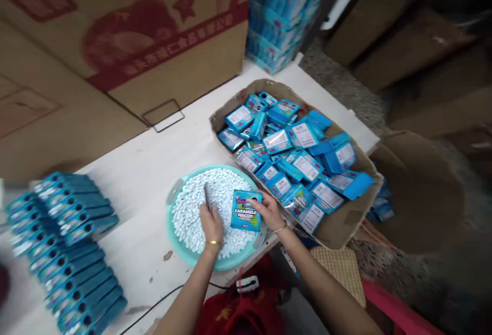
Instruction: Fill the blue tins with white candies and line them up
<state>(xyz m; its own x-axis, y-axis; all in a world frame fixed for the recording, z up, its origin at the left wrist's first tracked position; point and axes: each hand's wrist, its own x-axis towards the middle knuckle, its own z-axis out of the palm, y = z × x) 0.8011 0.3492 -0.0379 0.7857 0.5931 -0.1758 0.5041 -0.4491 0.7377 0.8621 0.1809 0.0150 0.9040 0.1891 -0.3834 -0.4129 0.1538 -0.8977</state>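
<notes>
A round turquoise basin [171, 235] holds a heap of small white candies [192, 217]. Over the heap, my left hand [212, 226] is closed on a thin, narrow scoop-like tool [207, 195], seen nearly edge-on; its exact kind is unclear. My right hand [271, 213] grips a blue candy box [245, 217] by its right side. The box's printed front, reading "Caramelo Macizo", faces up toward me above the basin's right part. Whether the box has anything inside cannot be seen.
Right of the basin, a cardboard tray [348, 232] holds many jumbled blue boxes. Rows of blue boxes [84, 273] stand at the left. Large cartons [184, 58] and stacked blue packs [274, 22] are at the back. A black cable [154, 305] crosses the table's front.
</notes>
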